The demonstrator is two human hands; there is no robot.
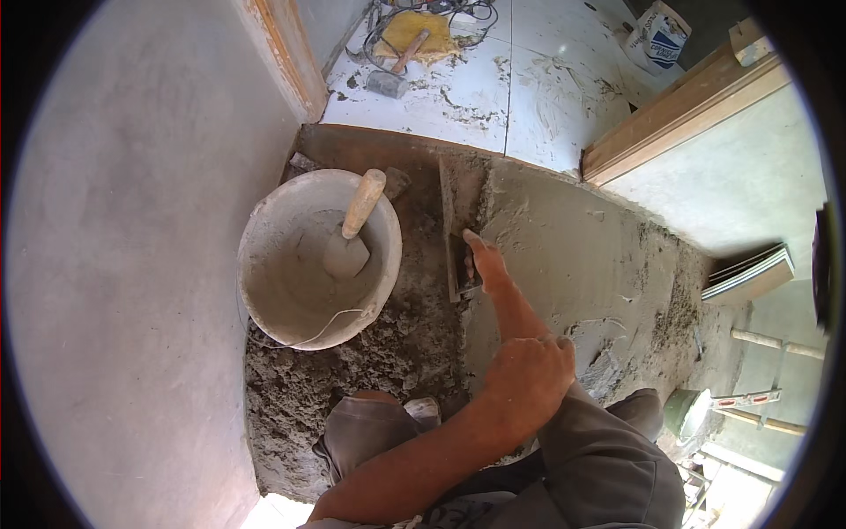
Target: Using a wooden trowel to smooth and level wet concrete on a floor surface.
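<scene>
- The flat trowel (449, 225) is in my right hand (481, 256), standing lengthwise along the left edge of the smooth wet cement (573, 238).
- What could spoil things, I'd judge, is that edge: if my wrist rolls and the blade's side bites in, it could score a groove or pull up a ridge.
- The crumbly mix (300, 388) to my left is another worry; grains caught under the blade could leave drag lines.
- My bucket (248, 264) sits close to the trowel's left side, so a wide sweep that way might knock it (the wire handle (337, 327) hangs over the near rim, handy for snagging).
- Inside it, the small trowel (359, 212) leans with its wooden grip past the rim; a bump there could flip mortar out.
- Crouched like this, I could lose balance and press a palm or foot into the finish.
- As for pose, my right forearm reaches forward and slightly left, fingers wrapped around the trowel's grip.
- My left arm crosses in front of me, the left hand (531, 370) lying over my right forearm by the knee; its fingertips are hidden, so I can't tell whether it is clasping.
</scene>
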